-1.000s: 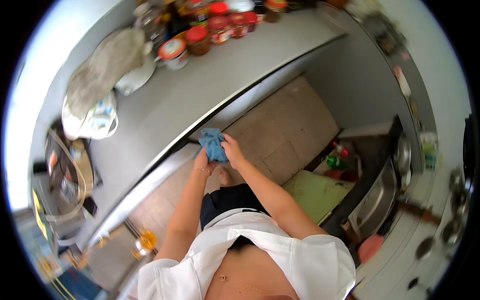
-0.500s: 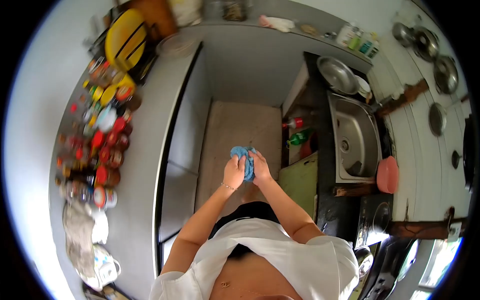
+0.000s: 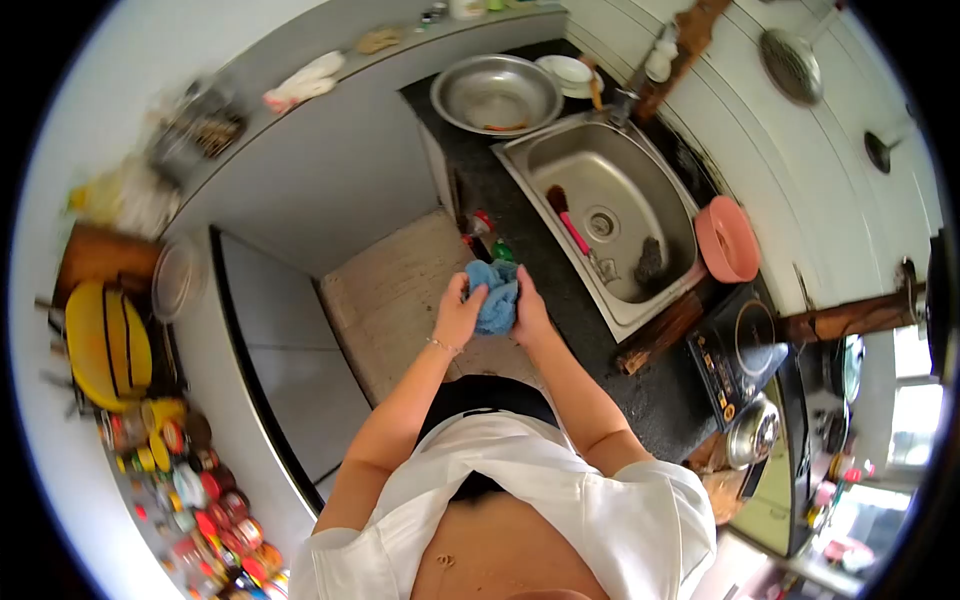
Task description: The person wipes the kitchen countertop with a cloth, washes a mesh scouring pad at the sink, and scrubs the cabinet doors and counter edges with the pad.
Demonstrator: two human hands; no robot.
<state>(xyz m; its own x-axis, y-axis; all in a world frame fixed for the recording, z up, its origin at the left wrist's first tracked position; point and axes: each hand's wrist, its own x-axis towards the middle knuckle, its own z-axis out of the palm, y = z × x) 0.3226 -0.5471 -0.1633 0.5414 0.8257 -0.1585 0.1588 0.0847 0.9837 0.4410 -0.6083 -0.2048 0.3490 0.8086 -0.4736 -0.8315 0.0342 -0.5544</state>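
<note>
A crumpled blue cloth [image 3: 495, 305] is bunched up between my two hands, in front of my body and above the floor. My left hand [image 3: 458, 312] grips its left side, with the thumb lying over the top of the folds. On the opposite side my right hand [image 3: 531, 308] has its fingers closed around the cloth's edge. The steel sink [image 3: 641, 225] lies to the right of both hands, apart from them. Inside the sink are a brush with a pink handle [image 3: 573, 231] and a dark scouring pad [image 3: 649, 260].
Beyond the sink a steel basin [image 3: 460, 100] stands on the black counter [image 3: 556, 262]. A pink bowl [image 3: 727, 240] leans by the sink's right edge, near an induction cooker [image 3: 722, 372]. Several jars [image 3: 215, 485] crowd the left counter. Bottles stand low under the black counter.
My view and body have turned right, bringing the sink closer to my hands and the jars to the lower left. Both hands still hold the cloth.
</note>
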